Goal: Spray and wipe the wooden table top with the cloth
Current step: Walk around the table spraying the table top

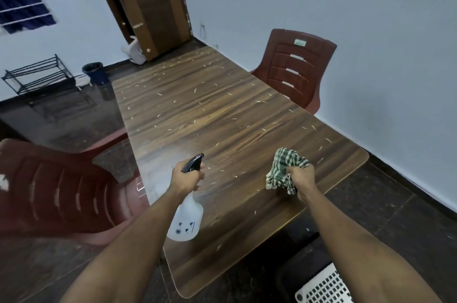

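The long wooden table top (212, 114) runs away from me, strewn with many small pale scraps. My left hand (186, 177) grips the neck of a white spray bottle (186, 221) with a black nozzle, held above the table's near left part, nozzle pointing away over the table. A faint mist hangs to the left of the nozzle. My right hand (300, 180) holds a bunched green-and-white checked cloth (284, 169) above the table's near right part. Whether the cloth touches the wood I cannot tell.
One red-brown plastic chair (294, 67) stands at the table's right side by the wall, another (57, 191) at the near left. A white perforated basket (324, 288) sits on the floor bottom right. A dark bin (95, 72), a black rack (37, 75) and a wooden door (148, 5) lie beyond.
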